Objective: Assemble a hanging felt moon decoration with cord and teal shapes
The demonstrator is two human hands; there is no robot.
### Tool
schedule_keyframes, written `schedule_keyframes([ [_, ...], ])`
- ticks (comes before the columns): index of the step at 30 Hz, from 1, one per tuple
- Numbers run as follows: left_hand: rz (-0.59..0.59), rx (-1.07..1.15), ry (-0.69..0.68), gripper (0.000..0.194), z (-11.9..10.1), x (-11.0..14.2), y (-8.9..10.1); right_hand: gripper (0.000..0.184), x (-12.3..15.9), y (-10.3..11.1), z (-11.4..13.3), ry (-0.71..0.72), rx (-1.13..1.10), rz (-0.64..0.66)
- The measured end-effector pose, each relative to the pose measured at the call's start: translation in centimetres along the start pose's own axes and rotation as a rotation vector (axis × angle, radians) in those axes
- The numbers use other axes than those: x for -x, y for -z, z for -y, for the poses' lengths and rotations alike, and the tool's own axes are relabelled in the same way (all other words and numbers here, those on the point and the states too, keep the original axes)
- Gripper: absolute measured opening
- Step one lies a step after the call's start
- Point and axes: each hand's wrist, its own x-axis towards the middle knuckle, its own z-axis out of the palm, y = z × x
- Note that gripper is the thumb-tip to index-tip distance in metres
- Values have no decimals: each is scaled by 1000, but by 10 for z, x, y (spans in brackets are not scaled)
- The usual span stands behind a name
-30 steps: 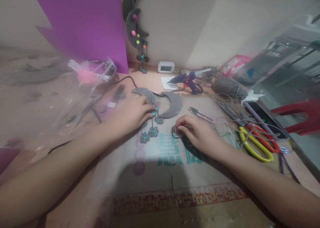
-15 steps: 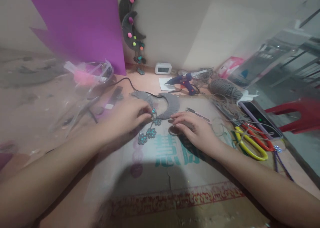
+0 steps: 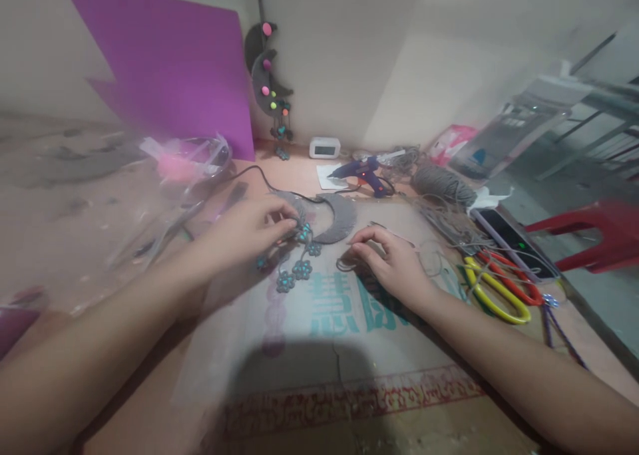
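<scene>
My left hand [image 3: 272, 227] is closed in a pinch at the top of a string of small grey cord flowers [image 3: 302, 269] with turquoise centres. Several of these flowers dangle or lie below its fingertips. Just behind sits a grey yarn-wrapped crescent [image 3: 344, 217], partly covered by the left fingers. To the right, my right hand [image 3: 389, 259] has thumb and forefinger pinched together. A thin grey cord [image 3: 344, 265] loops under those fingertips and seems held there. Slim tweezers [image 3: 394, 234] lie behind the right hand, partly hidden by it.
A glue gun [image 3: 362, 173] with a lit red light rests near a small white clock [image 3: 324, 148]. At right are a grey yarn ball [image 3: 444, 185], yellow-and-red-handled scissors [image 3: 496, 295] and a phone [image 3: 516, 243]. A plastic-wrapped bowl [image 3: 219, 165] stands left; a crescent hanging [image 3: 264, 86] is behind.
The left hand has shifted slightly left, and more turquoise-centred flowers show beneath its fingers. The right fingertips have drawn closer together and a little right. The camera view has tilted slightly.
</scene>
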Motion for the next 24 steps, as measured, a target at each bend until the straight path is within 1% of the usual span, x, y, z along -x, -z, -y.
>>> schedule_keyframes([
  [4, -129, 51, -61, 16, -12, 5, 4, 10, -2, -5, -5, 63, 24, -2],
  [6, -171, 109, -37, 19, -19, 9, 3, 11, -3, -8, -9, 115, 54, 10],
  [7, -168, 159, -11, 21, -22, 11, 0, 11, -4, -9, -10, 144, 67, 10],
  [8, -142, 223, 14, 22, -25, 13, -5, 12, -4, -10, -11, 171, 76, 5],
  [11, 16, 447, 85, 22, -29, 20, -28, 14, -2, -8, -8, 265, 75, 0],
  [12, 66, 520, 112, 22, -29, 24, -38, 15, 0, -6, -6, 308, 71, 16],
  [14, 137, 605, 147, 21, -28, 33, -57, 16, 6, -2, 1, 419, 79, 98],
  [16, 150, 634, 114, 19, -26, 44, -73, 18, 13, 5, 7, 526, 114, 187],
  [17, 141, 630, 79, 19, -25, 50, -79, 19, 16, 9, 9, 563, 136, 212],
  [18, 121, 616, 48, 20, -25, 54, -84, 20, 18, 13, 9, 582, 153, 210],
  [19, 102, 593, 21, 20, -25, 58, -88, 20, 19, 17, 7, 576, 165, 178],
  [21, 72, 556, -12, 21, -25, 63, -93, 20, 16, 24, -2, 500, 186, 46],
  [23, 52, 560, -31, 22, -24, 63, -96, 20, 10, 30, -18, 356, 233, -104],
  [24, 39, 576, -33, 23, -24, 62, -96, 20, 6, 32, -28, 283, 266, -157],
])
